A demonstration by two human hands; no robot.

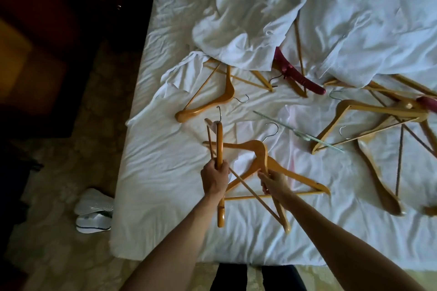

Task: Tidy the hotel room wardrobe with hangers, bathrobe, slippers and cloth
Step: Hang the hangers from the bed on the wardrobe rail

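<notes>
Gathering is at an early stage, judged from the layout. Beyond both grips, the bed (pixel 165 184) carries a crumpled white bathrobe (pixel 248 30) lying over several wooden hangers, with a second white cloth (pixel 378 19) to the far right of the grips. Loose wooden hangers (pixel 369 120) lie in a heap to the right of the right grip, and one wooden hanger (pixel 208 101) lies just beyond the left grip. A maroon padded hanger (pixel 298 75) lies farther out. Slippers (pixel 94 215) sit on the floor, left of the left grip. The left hand (pixel 215 179) is curled round one upright hanger (pixel 220 144). The right hand (pixel 274 182) pinches a second hanger (pixel 255 149), which crosses the first. Nothing is hung yet; most items remain.
</notes>
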